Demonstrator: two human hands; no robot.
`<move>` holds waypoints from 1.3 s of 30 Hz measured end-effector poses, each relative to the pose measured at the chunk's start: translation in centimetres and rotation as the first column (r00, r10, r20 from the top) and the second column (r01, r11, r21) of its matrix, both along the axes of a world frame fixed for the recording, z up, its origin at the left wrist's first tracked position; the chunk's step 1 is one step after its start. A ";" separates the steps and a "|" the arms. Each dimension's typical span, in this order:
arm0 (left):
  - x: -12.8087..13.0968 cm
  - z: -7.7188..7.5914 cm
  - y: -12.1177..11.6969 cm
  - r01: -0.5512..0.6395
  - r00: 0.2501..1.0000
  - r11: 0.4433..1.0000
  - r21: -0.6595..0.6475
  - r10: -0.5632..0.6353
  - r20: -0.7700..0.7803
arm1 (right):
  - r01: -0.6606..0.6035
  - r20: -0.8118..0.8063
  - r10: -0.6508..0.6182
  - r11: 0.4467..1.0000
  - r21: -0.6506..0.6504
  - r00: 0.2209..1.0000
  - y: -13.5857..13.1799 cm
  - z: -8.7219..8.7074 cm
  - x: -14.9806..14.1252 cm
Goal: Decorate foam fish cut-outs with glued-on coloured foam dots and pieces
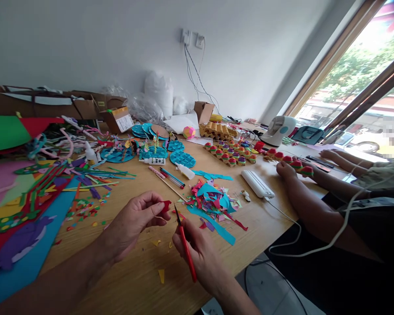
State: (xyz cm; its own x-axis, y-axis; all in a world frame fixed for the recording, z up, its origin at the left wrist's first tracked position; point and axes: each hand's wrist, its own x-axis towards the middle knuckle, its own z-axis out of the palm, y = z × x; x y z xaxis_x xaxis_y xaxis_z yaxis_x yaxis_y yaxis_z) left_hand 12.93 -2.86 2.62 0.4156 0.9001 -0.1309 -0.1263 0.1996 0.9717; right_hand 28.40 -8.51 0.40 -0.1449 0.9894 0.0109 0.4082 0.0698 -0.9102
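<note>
Two bare hands are busy over a wooden table (134, 284). The left hand (141, 214) pinches a small red piece (165, 206) between its thumb and fingers, so it is closed on it. The right hand (200, 253) is closed around the red-handled scissors (188, 256); I can't tell which fingers are in the loops. The scissors' tip points up, just beside the red piece at three o'clock.

Count from the red piece like a clock. Near three o'clock sits a messy pile of bright scraps (213, 197). A long blue strip (218, 229) lies at four o'clock, and a yellow scrap (161, 276) at six. At one o'clock is a white bottle (184, 171). A purple shape (22, 238) lies on a blue sheet (49, 249) between eight and nine. Far off, between two and three, another person's hand (286, 171) is by a red-and-green bumpy row (297, 164).
</note>
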 end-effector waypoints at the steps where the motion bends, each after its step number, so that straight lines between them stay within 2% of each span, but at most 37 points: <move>1: -0.1 0.1 0.0 0.000 1.000 1.000 -0.005 0.000 0.005 | -0.003 0.030 0.003 1.000 0.008 1.000 0.0 0.0 -0.1; 6: 0.0 0.3 -0.4 0.011 1.000 1.000 -0.024 -0.010 0.020 | -0.015 0.107 0.013 1.000 0.022 0.994 0.1 -0.3 -0.3; 13: 0.3 -0.3 -0.7 0.060 0.997 0.998 -0.022 -0.059 0.042 | -0.026 0.063 0.025 1.000 0.009 0.998 0.2 -0.4 -0.4; 21: 0.4 -0.2 -0.5 0.064 0.998 0.996 -0.054 -0.064 0.003 | -0.008 0.032 0.007 1.000 0.006 0.999 0.2 -0.6 -0.2; 39: 0.6 -0.3 -0.6 0.032 0.991 0.999 0.041 -0.026 -0.129 | -0.015 0.069 0.016 1.000 -0.020 0.997 -0.3 -1.2 0.3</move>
